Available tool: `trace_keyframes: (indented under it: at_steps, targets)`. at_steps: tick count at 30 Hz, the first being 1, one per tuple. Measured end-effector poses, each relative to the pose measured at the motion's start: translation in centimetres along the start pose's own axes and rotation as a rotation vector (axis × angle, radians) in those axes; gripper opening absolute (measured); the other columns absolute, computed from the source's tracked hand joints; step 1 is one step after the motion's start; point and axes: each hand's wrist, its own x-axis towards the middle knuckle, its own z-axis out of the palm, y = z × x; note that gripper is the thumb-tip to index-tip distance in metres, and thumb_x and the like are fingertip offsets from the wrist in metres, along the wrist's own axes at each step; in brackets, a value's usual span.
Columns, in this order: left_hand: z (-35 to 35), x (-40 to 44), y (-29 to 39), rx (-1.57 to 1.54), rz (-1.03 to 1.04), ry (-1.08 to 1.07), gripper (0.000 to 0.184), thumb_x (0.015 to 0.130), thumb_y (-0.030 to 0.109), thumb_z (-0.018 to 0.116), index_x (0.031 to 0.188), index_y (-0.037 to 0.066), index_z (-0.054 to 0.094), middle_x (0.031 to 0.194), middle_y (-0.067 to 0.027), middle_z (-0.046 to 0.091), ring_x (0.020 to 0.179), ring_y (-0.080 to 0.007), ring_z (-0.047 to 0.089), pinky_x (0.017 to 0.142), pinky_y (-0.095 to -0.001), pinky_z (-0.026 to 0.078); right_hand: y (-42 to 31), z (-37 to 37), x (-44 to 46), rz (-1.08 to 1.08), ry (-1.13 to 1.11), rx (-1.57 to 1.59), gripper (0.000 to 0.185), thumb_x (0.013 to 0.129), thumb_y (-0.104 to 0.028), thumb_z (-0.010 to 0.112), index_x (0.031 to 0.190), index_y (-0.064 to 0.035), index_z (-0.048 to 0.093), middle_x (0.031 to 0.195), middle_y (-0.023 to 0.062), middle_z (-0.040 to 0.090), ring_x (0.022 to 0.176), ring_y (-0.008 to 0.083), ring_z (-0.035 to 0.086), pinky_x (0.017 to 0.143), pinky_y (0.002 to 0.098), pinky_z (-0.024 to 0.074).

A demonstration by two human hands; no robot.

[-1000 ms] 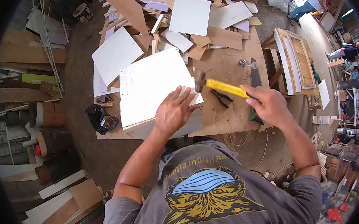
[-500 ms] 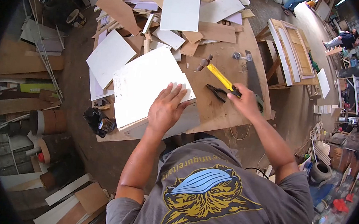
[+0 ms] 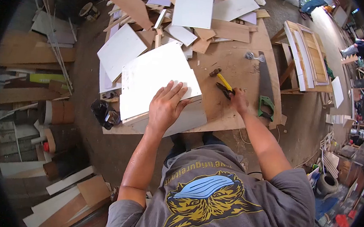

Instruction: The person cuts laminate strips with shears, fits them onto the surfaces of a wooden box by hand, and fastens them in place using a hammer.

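My left hand (image 3: 165, 106) lies flat, fingers spread, on the white top panel of a box-like wooden piece (image 3: 157, 78), close to its right corner. The piece rests at the table's near edge, its grey side facing me. My right hand (image 3: 239, 101) is closed around the grip end of a yellow-handled hammer (image 3: 223, 79), low over the table. The hammer head points away from me. Dark pliers (image 3: 223, 90) lie right beside the handle, partly covered by it and the hand; I cannot tell whether my fingers touch them.
A green-handled handsaw (image 3: 266, 107) lies right of my right hand, with a small clear plastic bag (image 3: 254, 56) near its far end. Offcut boards (image 3: 193, 9) pile up at the back. A black bag (image 3: 102, 112) sits at the left edge. A wooden frame stand (image 3: 306, 59) is further right.
My right hand has lowered the hammer to the tabletop beside the pliers, moving left and inward. The left hand stays on the white panel. The view has shifted slightly.
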Motion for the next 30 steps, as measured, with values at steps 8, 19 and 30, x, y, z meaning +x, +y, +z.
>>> trace_keyframes:
  at_steps: [8,19,30]
  targets:
    - [-4.1,-7.5,-5.3,0.141,-0.166,0.093,0.055,0.082,0.042,0.086,0.127,0.011,0.075,0.135,-0.0097,0.072,0.135,-0.0345,0.061,0.109,-0.0512,0.050,-13.5,-9.7,-2.1,-0.196,0.115,0.632,0.040,0.098,-0.035,0.074,0.127,-0.0079,0.070,0.121,0.0168,0.072,0.119,0.0358,0.064,0.099,0.0460,0.0520]
    - [-6.3,-13.3,-18.6,-0.384,-0.107,0.044,0.096,0.063,0.044,0.098,0.145,0.008,0.064,0.167,-0.0194,0.039,0.156,-0.0391,0.034,0.124,-0.0563,0.034,-35.8,-9.8,-14.7,-0.928,0.276,0.154,0.042,0.085,-0.037,0.082,0.120,-0.0142,0.076,0.129,0.0036,0.073,0.125,0.0282,0.063,0.107,0.0435,0.0491]
    - [-4.9,-13.8,-21.8,-0.688,-0.041,-0.012,0.088,0.063,0.041,0.099,0.142,0.014,0.068,0.164,-0.0257,0.037,0.150,-0.0447,0.040,0.121,-0.0556,0.036,-39.0,-4.8,-17.3,-0.778,0.309,0.122,0.033,0.091,-0.032,0.077,0.121,-0.0169,0.078,0.128,0.0002,0.074,0.127,0.0260,0.063,0.113,0.0452,0.0442]
